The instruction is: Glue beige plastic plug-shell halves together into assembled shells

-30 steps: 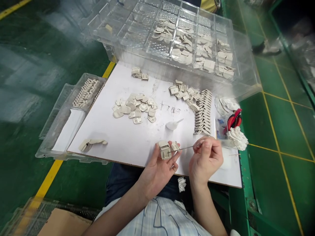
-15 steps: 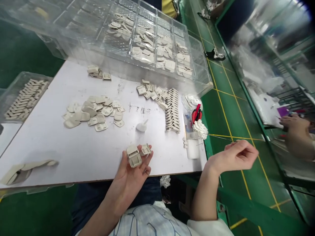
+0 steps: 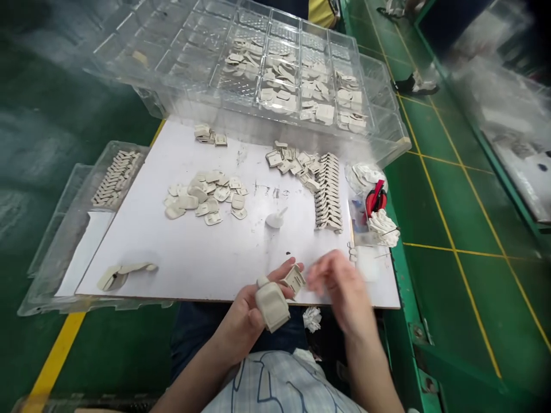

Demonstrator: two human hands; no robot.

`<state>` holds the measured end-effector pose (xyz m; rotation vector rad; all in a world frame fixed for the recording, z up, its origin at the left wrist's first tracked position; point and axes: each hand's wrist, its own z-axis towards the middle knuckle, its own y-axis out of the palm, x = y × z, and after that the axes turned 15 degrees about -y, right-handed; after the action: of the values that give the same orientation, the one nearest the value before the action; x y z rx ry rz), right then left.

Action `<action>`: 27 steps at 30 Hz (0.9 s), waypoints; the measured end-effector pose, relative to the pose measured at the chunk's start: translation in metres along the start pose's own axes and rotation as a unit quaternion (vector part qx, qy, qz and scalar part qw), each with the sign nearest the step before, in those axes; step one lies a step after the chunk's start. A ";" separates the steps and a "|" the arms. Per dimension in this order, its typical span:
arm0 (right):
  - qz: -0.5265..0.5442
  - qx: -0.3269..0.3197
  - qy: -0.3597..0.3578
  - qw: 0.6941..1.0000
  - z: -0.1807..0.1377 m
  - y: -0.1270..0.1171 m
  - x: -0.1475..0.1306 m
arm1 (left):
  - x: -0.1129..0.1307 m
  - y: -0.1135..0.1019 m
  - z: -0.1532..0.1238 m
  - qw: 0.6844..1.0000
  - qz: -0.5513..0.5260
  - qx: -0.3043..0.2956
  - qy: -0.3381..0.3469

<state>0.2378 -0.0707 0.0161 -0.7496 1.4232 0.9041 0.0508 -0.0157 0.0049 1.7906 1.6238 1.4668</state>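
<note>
Near the front edge of the white board, my left hand (image 3: 241,327) is closed on a rounded beige plastic part (image 3: 272,305). The same hand also keeps a smaller slotted beige plastic piece (image 3: 294,279) at its fingertips. My right hand (image 3: 342,289) hovers just right of that slotted piece, its fingers smeared by motion; whether it holds anything is unclear. Behind the hands, a small white nozzle-tipped container (image 3: 275,219) rests on the board. Loose rounded beige pieces (image 3: 202,195) lie in a heap farther left.
A clear compartment tray (image 3: 241,106) with beige parts spans the back. Joined parts stand in a row (image 3: 329,195) at right, beside red-handled cutters (image 3: 376,201) and a white bundle (image 3: 383,226). One long beige part (image 3: 124,274) lies front left; a clear bin (image 3: 116,178) sits beyond the left edge.
My right hand has come in from beyond the board's right edge, where a thin strand ran beside it, to my left hand. The held rounded part is turned over. The view has shifted.
</note>
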 end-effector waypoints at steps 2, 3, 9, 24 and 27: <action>0.125 -0.078 0.103 0.984 -0.008 0.027 0.005 | 0.001 -0.003 -0.001 0.999 0.049 0.001 0.023; 0.168 -0.092 0.136 0.972 -0.010 0.035 0.006 | 0.001 -0.004 -0.001 0.997 0.070 0.000 0.032; 0.241 -0.075 0.179 0.951 -0.006 0.039 0.008 | -0.002 -0.004 0.000 0.998 0.036 0.018 0.054; -0.102 -0.080 -0.124 0.984 -0.013 0.055 0.013 | 0.003 0.002 0.012 0.961 -0.152 0.217 0.080; -0.115 -0.091 -0.132 0.980 -0.011 0.056 0.011 | 0.003 0.001 0.011 0.962 -0.141 0.220 0.077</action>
<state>0.1829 -0.0527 0.0095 -0.8757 1.0085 0.9220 0.0605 -0.0094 0.0024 1.5835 2.3227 1.2072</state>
